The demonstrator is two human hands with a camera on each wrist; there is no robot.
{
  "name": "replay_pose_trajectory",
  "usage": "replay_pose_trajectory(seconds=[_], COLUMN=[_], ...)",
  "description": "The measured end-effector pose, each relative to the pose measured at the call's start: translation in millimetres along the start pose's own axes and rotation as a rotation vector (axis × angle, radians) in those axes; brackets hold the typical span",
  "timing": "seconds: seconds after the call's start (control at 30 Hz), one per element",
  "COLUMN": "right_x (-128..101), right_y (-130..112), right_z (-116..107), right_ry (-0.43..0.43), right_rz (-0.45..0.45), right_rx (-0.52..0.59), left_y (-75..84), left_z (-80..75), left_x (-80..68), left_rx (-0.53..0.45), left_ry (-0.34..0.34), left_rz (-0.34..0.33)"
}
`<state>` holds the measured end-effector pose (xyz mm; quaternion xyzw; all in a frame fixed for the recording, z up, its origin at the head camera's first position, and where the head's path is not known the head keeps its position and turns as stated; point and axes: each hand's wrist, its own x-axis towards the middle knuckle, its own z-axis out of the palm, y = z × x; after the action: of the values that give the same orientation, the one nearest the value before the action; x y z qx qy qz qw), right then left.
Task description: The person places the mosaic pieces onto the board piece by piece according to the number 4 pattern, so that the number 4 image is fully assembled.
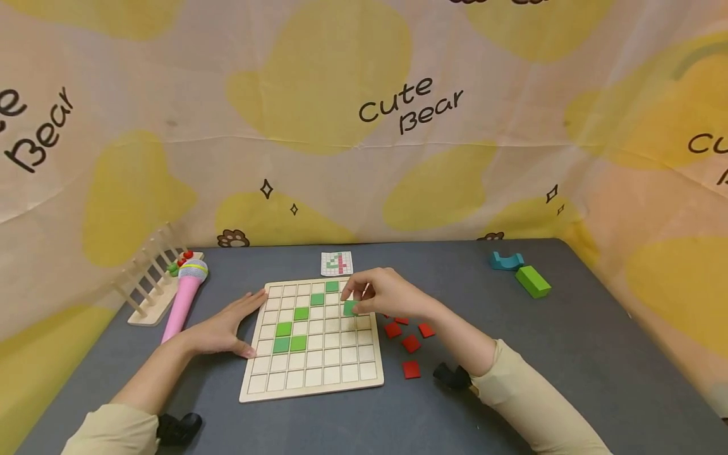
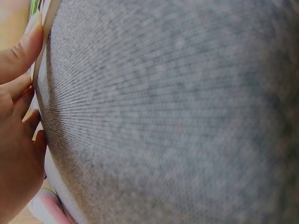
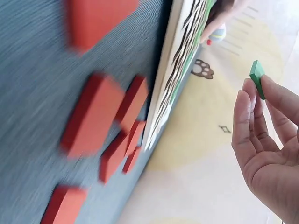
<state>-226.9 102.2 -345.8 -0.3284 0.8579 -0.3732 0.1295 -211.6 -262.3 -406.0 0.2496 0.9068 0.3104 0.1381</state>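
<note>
A pale wooden grid board [image 1: 314, 359] lies on the dark table, with several green tiles [image 1: 301, 313] set in its squares along a diagonal and at the lower left. My right hand [image 1: 387, 292] pinches one green tile [image 3: 257, 79] between thumb and fingertips, raised over the board's upper right part. My left hand [image 1: 223, 325] rests at the board's left edge, its thumb and fingers spread along the rim. In the left wrist view the left thumb [image 2: 28, 44] touches that edge.
Several red tiles [image 1: 411, 344] lie right of the board. A small pattern card [image 1: 337, 263] sits behind it. At the left are a pink toy microphone [image 1: 183, 303] and a pegged wooden rack [image 1: 149, 303]. A blue curved block [image 1: 507, 261] and a green block [image 1: 533, 282] stand back right.
</note>
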Motion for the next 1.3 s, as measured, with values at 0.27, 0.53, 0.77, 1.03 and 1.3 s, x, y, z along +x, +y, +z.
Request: replay_pose_trajectory(seconds=[0.27, 0.53, 0.77, 1.03, 1.3], right_x=[25, 42, 54, 69, 74], right_y=[-16, -30, -36, -39, -35], right_z=[16, 29, 37, 47, 50], right_ry=[-0.037, -0.052, -0.066, -0.051, -0.083], right_rz=[-0.002, -0.029, -0.001, 0.023, 0.103], right_rx=[0.065, 0.128, 0.228, 0.227, 0.239], left_y=[-0.5, 0.7, 0.9, -0.8, 0.3], left_z=[-0.7, -0.6, -0.8, -2.5, -1.4], left_x=[-0.6, -1.1, 0.0, 0.8, 0.7], left_rx=[-0.01, -0.013, -0.016, -0.003, 0.004], left_ry=[-0.005, -0.006, -0.016, -0.022, -0.014], left_rz=[0.001, -0.005, -0.015, -0.013, -0.008])
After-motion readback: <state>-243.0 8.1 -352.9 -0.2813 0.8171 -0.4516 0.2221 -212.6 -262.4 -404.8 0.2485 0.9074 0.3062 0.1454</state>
